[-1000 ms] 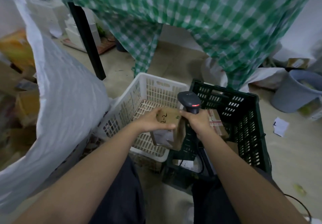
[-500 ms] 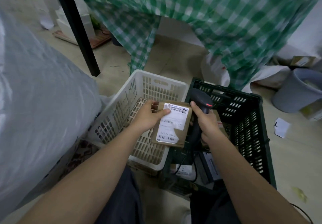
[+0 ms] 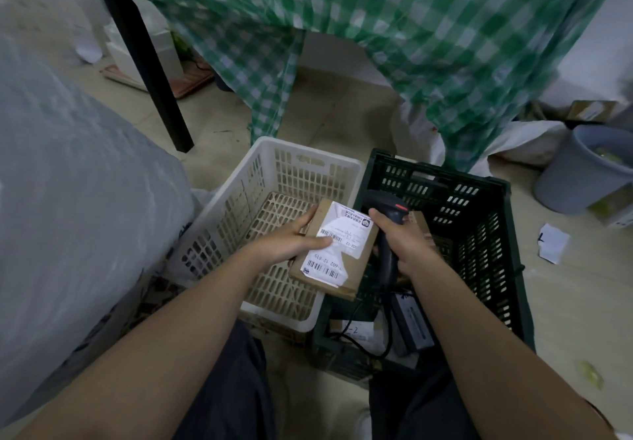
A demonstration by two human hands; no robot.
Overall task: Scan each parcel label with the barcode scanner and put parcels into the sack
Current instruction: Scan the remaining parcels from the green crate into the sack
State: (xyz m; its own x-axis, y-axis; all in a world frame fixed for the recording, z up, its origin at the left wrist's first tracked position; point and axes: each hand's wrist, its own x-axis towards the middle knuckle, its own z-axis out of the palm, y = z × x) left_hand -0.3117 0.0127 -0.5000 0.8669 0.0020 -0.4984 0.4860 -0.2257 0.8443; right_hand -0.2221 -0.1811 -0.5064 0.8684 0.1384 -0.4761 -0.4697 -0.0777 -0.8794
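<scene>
My left hand grips a small brown cardboard parcel by its left edge, thumb laid across the white barcode label, which faces up. The parcel hangs over the seam between the two crates. My right hand grips the handle of a black barcode scanner, whose head with a red mark sits just right of the parcel's top edge. The grey-white sack bulges at the left.
A white slatted crate holds nothing I can see. The dark green crate beside it holds more parcels and the scanner's cable. A black table leg, a green checked cloth, a grey bucket and paper scraps surround them.
The parcel has been turned from its plain side to label-up and tilted flatter. The scanner has shifted to the parcel's right. My view has moved slightly.
</scene>
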